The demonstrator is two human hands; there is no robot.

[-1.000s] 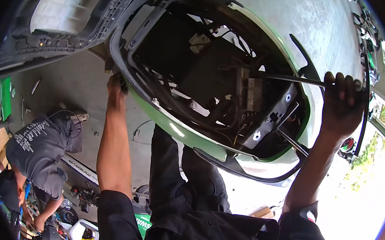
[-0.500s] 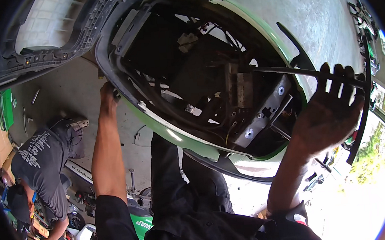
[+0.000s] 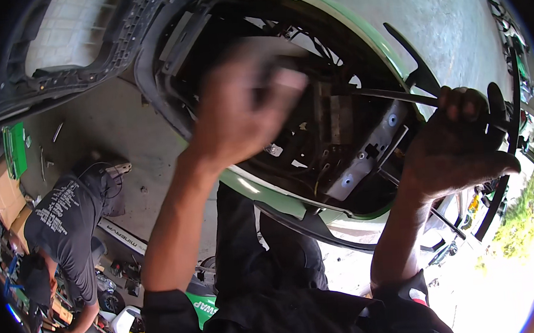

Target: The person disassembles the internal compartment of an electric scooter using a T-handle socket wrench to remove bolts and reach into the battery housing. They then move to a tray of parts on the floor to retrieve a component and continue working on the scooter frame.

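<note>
Below me is a green vehicle body (image 3: 373,41), like a scooter's, with its dark inner bay exposed. Inside are cables, a brownish metal block (image 3: 341,121) and a grey metal bracket (image 3: 362,153). Over the bay is my left hand (image 3: 238,106), so smeared by motion that its grip cannot be made out. A dark gap shows between its thumb and fingers. My right hand (image 3: 448,147) has its fingers curled over a dark bar (image 3: 392,94) that runs into the bay; its thumb sticks out to the right. Beside that hand stands a long curved black piece (image 3: 513,106).
A large black seat-like shell (image 3: 128,40) rises at the upper left. To the left, a person in a dark shirt (image 3: 66,211) bends over parts. Near them are a green box (image 3: 15,150), cardboard (image 3: 5,191) and a small wheel (image 3: 110,301). Bright daylight enters at the lower right.
My left hand has left the body's left rim and swung right, over the open bay. The right hand's fingers, spread before, are now curled over the bar.
</note>
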